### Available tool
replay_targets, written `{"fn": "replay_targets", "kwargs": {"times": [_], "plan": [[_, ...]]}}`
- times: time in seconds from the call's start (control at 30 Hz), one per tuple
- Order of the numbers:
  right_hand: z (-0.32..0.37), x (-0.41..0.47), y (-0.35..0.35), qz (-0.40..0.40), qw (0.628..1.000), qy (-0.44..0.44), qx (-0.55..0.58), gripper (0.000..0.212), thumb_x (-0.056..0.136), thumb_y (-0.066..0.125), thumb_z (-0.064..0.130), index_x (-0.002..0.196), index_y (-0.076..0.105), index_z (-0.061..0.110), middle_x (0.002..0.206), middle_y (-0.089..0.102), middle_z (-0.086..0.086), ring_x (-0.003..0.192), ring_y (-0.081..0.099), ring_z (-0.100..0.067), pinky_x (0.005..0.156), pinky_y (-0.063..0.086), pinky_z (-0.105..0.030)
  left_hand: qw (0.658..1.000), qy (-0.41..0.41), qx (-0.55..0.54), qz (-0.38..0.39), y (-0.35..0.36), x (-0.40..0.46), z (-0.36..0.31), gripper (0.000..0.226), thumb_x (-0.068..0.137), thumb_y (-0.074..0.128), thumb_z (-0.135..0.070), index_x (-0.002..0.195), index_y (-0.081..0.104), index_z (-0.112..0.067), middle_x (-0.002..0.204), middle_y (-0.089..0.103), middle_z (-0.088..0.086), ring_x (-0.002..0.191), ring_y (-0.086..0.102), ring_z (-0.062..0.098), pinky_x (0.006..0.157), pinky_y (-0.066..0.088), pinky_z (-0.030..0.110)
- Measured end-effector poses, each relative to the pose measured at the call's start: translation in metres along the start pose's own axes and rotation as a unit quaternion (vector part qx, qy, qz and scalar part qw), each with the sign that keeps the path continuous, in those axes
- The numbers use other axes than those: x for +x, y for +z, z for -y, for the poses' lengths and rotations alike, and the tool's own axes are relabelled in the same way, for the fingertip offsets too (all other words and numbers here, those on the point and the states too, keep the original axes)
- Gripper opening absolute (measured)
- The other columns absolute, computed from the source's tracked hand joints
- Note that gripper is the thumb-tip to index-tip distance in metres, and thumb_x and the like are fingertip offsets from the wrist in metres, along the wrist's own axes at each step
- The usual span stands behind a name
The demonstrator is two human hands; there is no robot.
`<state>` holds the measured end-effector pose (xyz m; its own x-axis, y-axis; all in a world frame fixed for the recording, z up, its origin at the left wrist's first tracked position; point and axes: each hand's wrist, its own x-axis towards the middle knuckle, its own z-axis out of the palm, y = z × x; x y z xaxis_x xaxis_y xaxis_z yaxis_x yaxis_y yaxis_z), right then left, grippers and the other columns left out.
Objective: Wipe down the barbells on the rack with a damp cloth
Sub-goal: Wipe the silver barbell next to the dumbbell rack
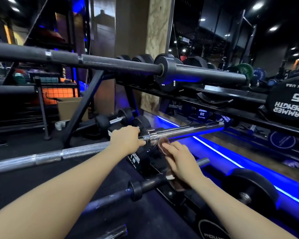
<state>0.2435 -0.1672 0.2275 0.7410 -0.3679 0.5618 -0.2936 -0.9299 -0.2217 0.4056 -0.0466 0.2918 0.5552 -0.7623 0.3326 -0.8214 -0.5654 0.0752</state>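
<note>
A chrome barbell [188,129] lies across the middle of the rack, its knurled shaft running off to the left. My left hand [126,140] grips the shaft just left of the collar. My right hand [181,158] holds a brownish cloth [162,144] against the underside of the chrome sleeve beside the collar; the rest of the cloth hangs below the palm. A black barbell [93,62] rests on the level above. A darker bar [145,184] lies on the level below, partly under my right wrist.
The black rack frame [84,107] slants down at centre left. Dumbbells [114,119] and Hammer Strength weights [290,106] fill the shelves behind and to the right. Blue light strips [231,161] glow beneath. A cardboard box [67,107] sits at the back left.
</note>
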Motion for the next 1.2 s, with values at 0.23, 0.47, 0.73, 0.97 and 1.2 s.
{"fn": "replay_targets", "kwargs": {"times": [0.23, 0.47, 0.73, 0.97, 1.2], "plan": [[0.028, 0.045, -0.011, -0.059, 0.995, -0.032, 0.075, 0.04, 0.086, 0.06, 0.01, 0.126, 0.06, 0.013, 0.118, 0.051, -0.01, 0.102, 0.052, -0.033, 0.093, 0.042, -0.036, 0.996, 0.004, -0.089, 0.003, 0.01, 0.015, -0.009, 0.036, 0.091, 0.058, -0.035, 0.125, 0.055, -0.022, 0.125, 0.058, 0.003, 0.114, 0.055, 0.027, 0.089, 0.046, 0.039], [0.021, 0.019, 0.015, -0.084, 0.987, -0.021, 0.134, 0.025, 0.077, 0.055, 0.007, 0.099, 0.063, 0.016, 0.108, 0.047, 0.006, 0.09, 0.054, -0.028, 0.079, 0.048, -0.038, 0.993, 0.03, -0.11, 0.016, 0.01, 0.022, -0.003, 0.031, 0.09, 0.06, -0.036, 0.114, 0.062, -0.017, 0.114, 0.063, 0.007, 0.106, 0.058, 0.029, 0.08, 0.045, 0.034], [0.019, -0.006, 0.019, 0.003, 0.994, 0.014, 0.107, 0.031, 0.078, 0.054, 0.008, 0.103, 0.069, 0.016, 0.105, 0.054, 0.003, 0.089, 0.057, -0.026, 0.078, 0.046, -0.035, 0.981, 0.028, -0.165, 0.099, 0.003, 0.025, 0.004, 0.026, 0.091, 0.057, -0.037, 0.11, 0.065, -0.021, 0.104, 0.068, 0.004, 0.094, 0.062, 0.023, 0.084, 0.05, 0.036], [0.026, 0.015, -0.011, -0.119, 0.982, 0.043, 0.143, 0.042, 0.083, 0.06, 0.008, 0.122, 0.061, 0.025, 0.111, 0.052, 0.008, 0.095, 0.053, -0.012, 0.078, 0.043, -0.024, 0.987, 0.101, -0.115, -0.047, 0.004, 0.005, 0.0, 0.042, 0.097, 0.05, -0.03, 0.137, 0.046, -0.019, 0.136, 0.048, -0.001, 0.121, 0.051, 0.025, 0.097, 0.041, 0.038], [0.018, 0.009, 0.017, -0.089, 0.984, 0.029, 0.153, 0.035, 0.076, 0.058, 0.001, 0.105, 0.065, 0.02, 0.105, 0.048, 0.011, 0.087, 0.053, -0.011, 0.073, 0.046, -0.03, 0.983, 0.086, -0.151, -0.066, 0.016, 0.012, -0.008, 0.033, 0.095, 0.052, -0.032, 0.107, 0.062, -0.003, 0.108, 0.063, 0.012, 0.102, 0.057, 0.033, 0.084, 0.046, 0.043]]}}
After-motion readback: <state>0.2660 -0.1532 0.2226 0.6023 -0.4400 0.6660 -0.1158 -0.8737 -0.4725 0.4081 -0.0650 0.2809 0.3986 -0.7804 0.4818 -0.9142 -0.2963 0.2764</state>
